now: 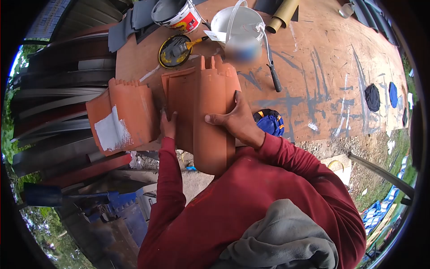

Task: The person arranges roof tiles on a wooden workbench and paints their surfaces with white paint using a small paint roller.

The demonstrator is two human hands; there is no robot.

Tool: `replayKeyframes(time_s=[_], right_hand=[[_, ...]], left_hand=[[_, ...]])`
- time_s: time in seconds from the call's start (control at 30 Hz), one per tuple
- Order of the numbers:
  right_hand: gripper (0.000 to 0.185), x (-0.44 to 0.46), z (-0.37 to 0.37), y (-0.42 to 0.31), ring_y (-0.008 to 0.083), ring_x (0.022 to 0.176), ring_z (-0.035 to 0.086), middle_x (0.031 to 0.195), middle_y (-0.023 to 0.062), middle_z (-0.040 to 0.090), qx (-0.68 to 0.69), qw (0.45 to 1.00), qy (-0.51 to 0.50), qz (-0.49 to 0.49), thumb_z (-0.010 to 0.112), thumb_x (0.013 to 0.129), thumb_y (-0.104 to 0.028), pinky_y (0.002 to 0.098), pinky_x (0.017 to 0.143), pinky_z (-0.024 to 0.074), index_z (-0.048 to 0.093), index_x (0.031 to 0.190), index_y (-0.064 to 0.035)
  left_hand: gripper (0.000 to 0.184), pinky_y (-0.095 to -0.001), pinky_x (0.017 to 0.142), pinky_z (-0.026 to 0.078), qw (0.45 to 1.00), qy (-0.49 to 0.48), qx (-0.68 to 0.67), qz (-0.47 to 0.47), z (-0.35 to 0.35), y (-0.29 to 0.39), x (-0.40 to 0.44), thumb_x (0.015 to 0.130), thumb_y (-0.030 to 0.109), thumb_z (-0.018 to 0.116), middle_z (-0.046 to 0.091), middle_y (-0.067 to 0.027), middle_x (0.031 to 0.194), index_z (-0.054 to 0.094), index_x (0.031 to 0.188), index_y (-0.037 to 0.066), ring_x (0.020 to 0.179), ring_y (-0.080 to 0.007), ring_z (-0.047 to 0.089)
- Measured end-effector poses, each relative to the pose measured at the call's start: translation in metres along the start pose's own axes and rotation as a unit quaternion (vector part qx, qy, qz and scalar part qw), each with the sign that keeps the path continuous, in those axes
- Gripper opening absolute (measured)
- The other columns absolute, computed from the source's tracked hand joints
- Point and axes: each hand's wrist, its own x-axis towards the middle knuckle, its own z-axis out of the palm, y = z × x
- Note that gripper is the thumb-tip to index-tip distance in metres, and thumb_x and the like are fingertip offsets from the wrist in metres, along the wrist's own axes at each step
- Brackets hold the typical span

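An orange roof tile [210,112] is held between my hands in front of my chest, over the near edge of the wooden table. My left hand [168,124] grips its left edge. My right hand [237,119] wraps its right side, the thumb lying across the raised rounded part. Just left of my left hand lies another orange tile [134,107] with a patch of white paint. Beyond the held tile, a brush with a yellow handle [195,43] rests on a black lid [172,53] smeared with grey.
A paint-stained bucket [177,15] and a white bucket [237,22] stand at the table's [322,58] back. A roller handle [274,76] points toward me. Blue and black cloth [270,123] sits right of my right hand. Long metal profiles [53,98] are stacked at left.
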Motion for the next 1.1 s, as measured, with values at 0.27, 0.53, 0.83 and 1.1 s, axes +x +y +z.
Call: replayKeyframes(time_s=[0.27, 0.53, 0.83, 1.1], right_hand=[[0.074, -0.012, -0.040, 0.016, 0.0275, 0.101, 0.071, 0.117, 0.0191, 0.067, 0.060, 0.996, 0.064, 0.026, 0.089, 0.077, -0.010, 0.0385, 0.091, 0.0608, 0.045, 0.133, 0.0064], [0.076, -0.009, -0.077, 0.029, 0.0234, 0.105, 0.070, 0.121, 0.0162, 0.067, 0.019, 0.999, 0.043, 0.024, 0.088, 0.082, -0.024, 0.0362, 0.093, 0.0579, 0.048, 0.140, 0.0035], [0.099, -0.024, -0.111, 0.046, 0.0254, 0.112, 0.066, 0.123, 0.0197, 0.064, 0.004, 0.998, 0.046, 0.032, 0.091, 0.077, -0.042, 0.0399, 0.098, 0.0537, 0.040, 0.150, 0.0020], [0.103, -0.022, -0.115, 0.071, 0.0324, 0.116, 0.065, 0.125, 0.0249, 0.064, -0.058, 0.994, 0.074, 0.052, 0.086, 0.072, -0.061, 0.0405, 0.099, 0.0533, 0.050, 0.137, 0.0088]], left_hand=[[0.058, -0.0474, 0.108, 0.047, 0.984, 0.106, 0.056, 0.131, -0.023, 0.058, -0.047, 0.092, 0.017, 0.070, 0.055, -0.0230, 0.139, 0.051, 0.145, 0.002, 0.130, -0.0399, 0.055], [0.067, -0.0420, 0.105, 0.048, 0.988, 0.044, -0.134, 0.065, 0.006, 0.087, -0.027, 0.095, 0.025, 0.070, 0.060, -0.0162, 0.134, 0.042, 0.153, 0.004, 0.123, -0.0317, 0.060], [0.063, -0.0426, 0.106, 0.048, 0.969, -0.103, -0.205, 0.090, 0.014, 0.007, 0.019, 0.099, 0.036, 0.068, 0.060, -0.0151, 0.142, 0.051, 0.146, -0.002, 0.122, -0.0263, 0.062], [0.050, -0.0438, 0.106, 0.052, 0.818, -0.277, -0.460, -0.208, 0.022, 0.013, 0.021, 0.099, 0.029, 0.068, 0.063, -0.0162, 0.133, 0.056, 0.135, -0.004, 0.122, -0.0288, 0.063]])
